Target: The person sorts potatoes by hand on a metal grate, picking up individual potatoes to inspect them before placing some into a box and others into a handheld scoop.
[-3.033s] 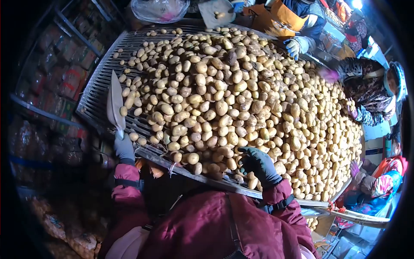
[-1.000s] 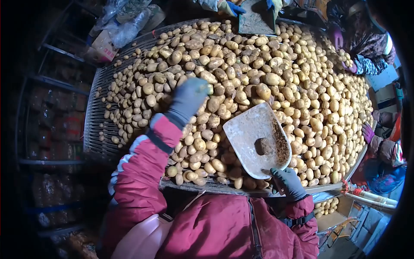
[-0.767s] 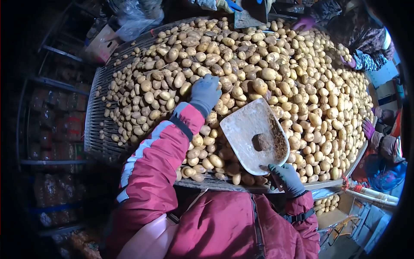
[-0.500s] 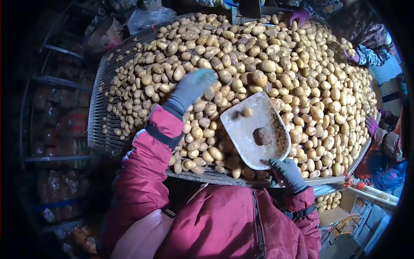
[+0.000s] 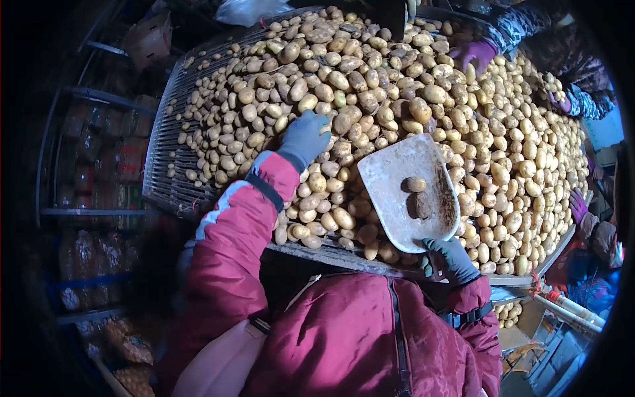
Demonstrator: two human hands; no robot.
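Note:
Potatoes point(image 5: 509, 172) lie heaped over a slatted table. My left hand point(image 5: 305, 137), in a grey-green glove, is on the heap left of centre, its fingers curled around a potato point(image 5: 325, 129). Near the table's front edge, my right hand point(image 5: 451, 259), gloved too, is closed on the handle end of a white scoop point(image 5: 390, 172). The scoop rests tilted on the potatoes, its wide mouth pointing away from me. Inside it are a small potato point(image 5: 416, 184) and a darker brown lump point(image 5: 422, 204).
Bare slats point(image 5: 162, 155) show at the table's left side. A co-worker's purple-gloved hands point(image 5: 475, 55) reach in from the top right, and another purple glove point(image 5: 578, 206) is at the right edge. Metal racks point(image 5: 99, 212) stand left; white pipes point(image 5: 569, 311) lie lower right.
My left hand has closed around a potato. The small potato, blurred above the scoop before, now lies in it beside the lump. The whole view has shifted, and a co-worker's hand reaches farther in.

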